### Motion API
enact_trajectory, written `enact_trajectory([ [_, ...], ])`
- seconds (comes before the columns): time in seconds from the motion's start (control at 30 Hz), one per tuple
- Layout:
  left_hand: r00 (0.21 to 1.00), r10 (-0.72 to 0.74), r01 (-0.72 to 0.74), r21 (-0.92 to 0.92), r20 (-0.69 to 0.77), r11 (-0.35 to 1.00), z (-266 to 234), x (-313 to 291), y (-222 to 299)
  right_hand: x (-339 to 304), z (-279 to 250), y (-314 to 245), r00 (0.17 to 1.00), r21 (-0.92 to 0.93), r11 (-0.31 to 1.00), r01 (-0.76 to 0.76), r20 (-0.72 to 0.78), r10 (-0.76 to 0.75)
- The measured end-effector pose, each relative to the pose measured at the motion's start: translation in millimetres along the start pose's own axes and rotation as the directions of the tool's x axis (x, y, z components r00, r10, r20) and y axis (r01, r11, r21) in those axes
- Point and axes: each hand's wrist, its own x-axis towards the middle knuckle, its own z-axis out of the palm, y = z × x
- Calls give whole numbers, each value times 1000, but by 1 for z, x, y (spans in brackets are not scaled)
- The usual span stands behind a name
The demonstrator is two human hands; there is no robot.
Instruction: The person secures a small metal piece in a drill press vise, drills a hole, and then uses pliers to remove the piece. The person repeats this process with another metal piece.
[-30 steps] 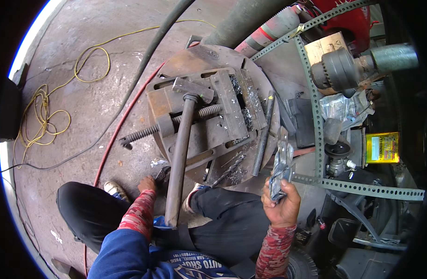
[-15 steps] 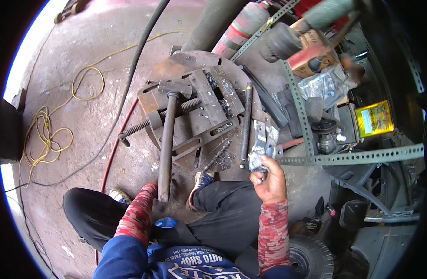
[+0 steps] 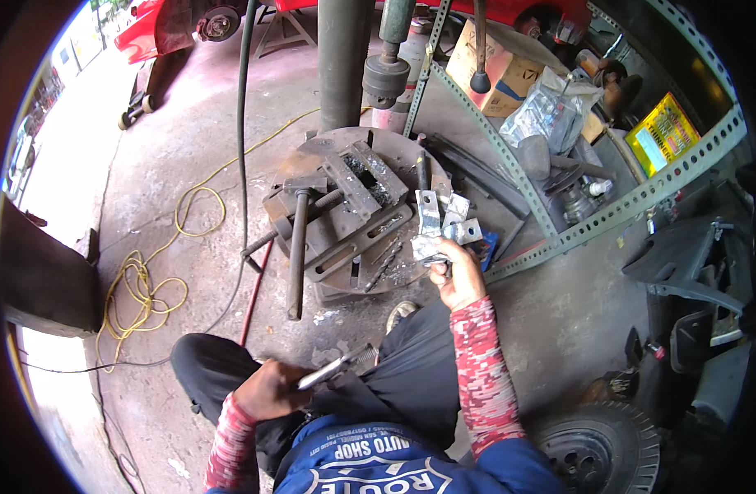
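My right hand (image 3: 462,281) is closed around several bent metal brackets (image 3: 431,214) with holes in them, held up over the near right edge of the round steel drill press table (image 3: 312,146). Low over my lap, my left hand (image 3: 272,390) grips a slim tool (image 3: 324,373) with a pale silvery shaft and a dark, rough end; its exact kind is unclear. On the table sits a heavy machine vise (image 3: 353,185) with metal shavings about its jaws. A hammer (image 3: 300,247) lies across the vise, its handle toward me. A twist drill bit (image 3: 383,265) rests on the table's near side.
A drill chuck (image 3: 386,81) hangs beyond the vise beside a thick column (image 3: 342,66). At right stands a perforated steel rack (image 3: 625,210) holding a cardboard box (image 3: 514,95) and a yellow can (image 3: 662,136). A yellow cord (image 3: 147,284) coils on the floor; a tire (image 3: 600,449) lies lower right.
My left hand has come back from beside the hammer handle to over my lap, the slim tool now visible in it. The brackets are fanned out more plainly. The view has tilted up.
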Motion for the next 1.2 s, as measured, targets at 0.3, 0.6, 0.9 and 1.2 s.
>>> enact_trajectory([
  [0.3,957,233,130,-974,171,184,-3,-68,38,17,-17,10,982,43,997,-60,182,51],
  [0.6,902,178,-397,-918,-394,-16,30,-34,71,34,-24,13,995,192,980,52,77,-68],
  [0.9,703,-396,-373,-780,-591,502,9,-34,65,30,-45,10,991,348,928,132,-47,-124],
  [1.2,644,-182,-113,-328,-743,938,-49,26,36,27,-30,16,985,99,980,171,13,-173],
])
